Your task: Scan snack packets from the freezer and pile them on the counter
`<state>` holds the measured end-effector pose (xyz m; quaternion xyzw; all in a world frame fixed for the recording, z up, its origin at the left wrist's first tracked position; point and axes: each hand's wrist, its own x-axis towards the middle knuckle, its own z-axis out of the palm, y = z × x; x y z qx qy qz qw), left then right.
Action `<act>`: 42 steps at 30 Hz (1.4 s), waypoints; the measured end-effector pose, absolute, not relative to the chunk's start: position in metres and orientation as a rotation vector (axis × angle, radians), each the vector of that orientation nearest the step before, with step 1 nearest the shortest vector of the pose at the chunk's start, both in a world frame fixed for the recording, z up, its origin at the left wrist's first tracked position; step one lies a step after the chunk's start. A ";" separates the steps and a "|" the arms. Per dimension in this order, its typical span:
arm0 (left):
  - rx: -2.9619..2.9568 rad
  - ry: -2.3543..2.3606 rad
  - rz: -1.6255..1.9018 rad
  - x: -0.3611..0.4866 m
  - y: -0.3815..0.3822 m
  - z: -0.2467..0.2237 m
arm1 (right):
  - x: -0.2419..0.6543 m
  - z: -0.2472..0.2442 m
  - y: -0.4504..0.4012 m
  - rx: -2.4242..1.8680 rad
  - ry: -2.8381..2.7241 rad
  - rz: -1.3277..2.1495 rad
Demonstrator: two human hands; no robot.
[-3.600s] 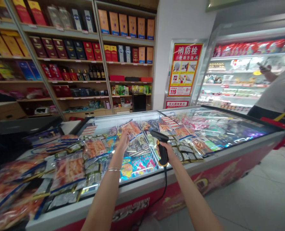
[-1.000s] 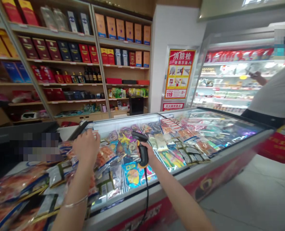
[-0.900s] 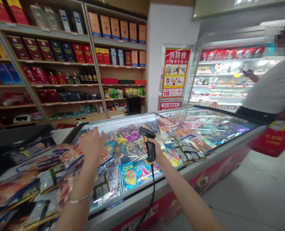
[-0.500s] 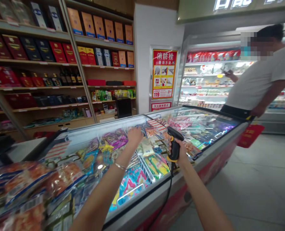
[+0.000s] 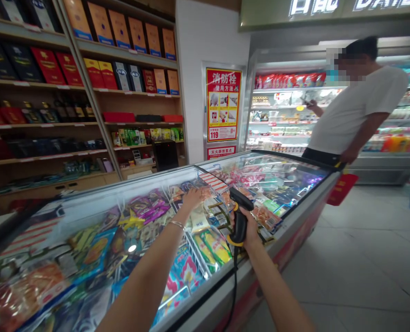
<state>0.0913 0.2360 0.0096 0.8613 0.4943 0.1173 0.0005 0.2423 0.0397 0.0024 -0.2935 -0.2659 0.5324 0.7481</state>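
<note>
My right hand (image 5: pixel 249 227) is wrapped round the grip of a black and yellow barcode scanner (image 5: pixel 240 216), its cord (image 5: pixel 235 286) hanging down past the freezer's front edge. Inside the chest freezer (image 5: pixel 222 281), my left hand (image 5: pixel 192 199) stretches its fingers towards a clear packet with orange-pink contents (image 5: pixel 207 192), at the fingertips. Whether they touch it I cannot tell. Just below that hand lies a pale packet (image 5: pixel 199 220). Yellow-green packets (image 5: pixel 213 246) fill a wire basket nearer to me, with blue and pink packets (image 5: pixel 182 272) to its left.
Purple packets (image 5: pixel 149 205) lie left of my left hand. Several meat-like packs (image 5: pixel 28 290) are close at lower left. A person in a white shirt (image 5: pixel 350 110) stands at the freezer's far right end, holding a phone. Boxed goods fill the shelves (image 5: pixel 135 55) behind.
The view has swung right and shifted forward. My left hand has moved from beside the purple packets to the orange-pink packet, its fingers now stretched out. The right hand keeps the scanner.
</note>
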 end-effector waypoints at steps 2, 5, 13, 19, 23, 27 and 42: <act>2.685 1.588 0.347 0.088 0.233 0.005 | 0.242 0.002 0.040 -0.648 -0.586 1.158; 2.655 1.678 0.353 0.086 0.221 0.006 | 0.243 0.001 0.040 -0.657 -0.598 1.153; 2.308 1.837 0.271 0.059 0.179 0.038 | 0.239 0.011 0.041 -0.669 -0.615 1.207; 2.224 1.884 0.415 0.000 0.144 0.054 | 0.217 0.033 0.033 -0.669 -0.684 1.229; 2.008 1.937 0.895 -0.045 0.111 0.044 | 0.174 0.033 0.027 -0.623 -0.763 1.297; 1.842 2.072 1.059 -0.075 0.088 0.030 | 0.129 0.014 0.027 -0.608 -0.849 1.430; 1.796 2.164 0.986 -0.084 0.083 0.031 | 0.116 -0.003 0.032 -0.669 -0.883 1.542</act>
